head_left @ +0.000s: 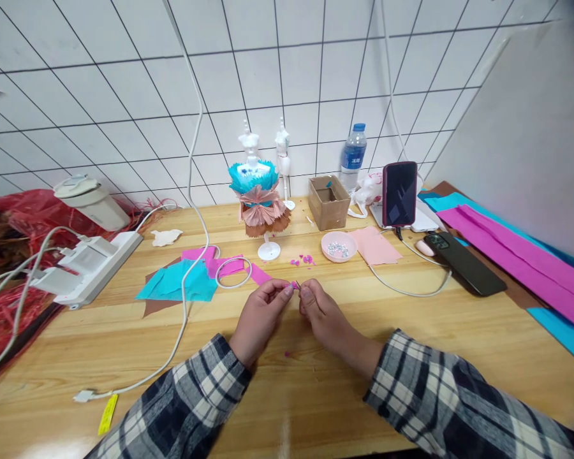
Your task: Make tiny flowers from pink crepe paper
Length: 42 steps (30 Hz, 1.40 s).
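My left hand [264, 314] pinches a tiny magenta paper piece [294, 285] over the middle of the table. Close beside it, my right hand [326, 312] is closed at the fingertips on something thin and small that I cannot make out, touching the magenta piece. Several small magenta bits [303, 260] lie just beyond the hands, and a single bit [287, 354] lies nearer to me. Behind them a small mannequin [250, 143] wears a ruffled turquoise, pink and brown paper dress [259, 191]. A pink bowl [339, 257] holds small shiny beads.
Turquoise paper [179, 280] and a white cable [186, 287] lie at left, near a power strip [119, 252]. Behind stand a bare mannequin [283, 156], a cardboard box [329, 207] and a bottle [353, 153]. Phones [399, 194] and magenta paper strips [516, 261] are at right.
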Each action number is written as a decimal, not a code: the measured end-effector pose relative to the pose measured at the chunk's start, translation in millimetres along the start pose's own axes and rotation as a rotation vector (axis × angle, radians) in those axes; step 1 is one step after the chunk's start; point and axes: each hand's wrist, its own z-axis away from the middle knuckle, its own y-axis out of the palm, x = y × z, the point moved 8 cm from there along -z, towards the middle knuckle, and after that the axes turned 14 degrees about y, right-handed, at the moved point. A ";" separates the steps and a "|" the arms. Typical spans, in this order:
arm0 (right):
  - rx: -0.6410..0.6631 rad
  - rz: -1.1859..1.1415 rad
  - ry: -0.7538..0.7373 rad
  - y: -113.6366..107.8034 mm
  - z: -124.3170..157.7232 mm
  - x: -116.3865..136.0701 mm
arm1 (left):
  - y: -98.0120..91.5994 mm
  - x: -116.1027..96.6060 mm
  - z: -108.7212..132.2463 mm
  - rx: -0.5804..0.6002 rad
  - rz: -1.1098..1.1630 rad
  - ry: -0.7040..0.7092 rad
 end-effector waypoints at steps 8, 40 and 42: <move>0.010 -0.013 0.007 0.9 -0.5 -1.5 | -1.0 1.6 -0.6 0.001 -0.003 0.004; 0.039 -0.021 0.005 2.2 -0.2 -1.6 | -0.9 3.8 -0.2 0.004 0.018 -0.015; 0.034 -0.019 0.008 1.8 0.1 -0.4 | -0.1 3.4 -0.3 0.010 0.020 -0.014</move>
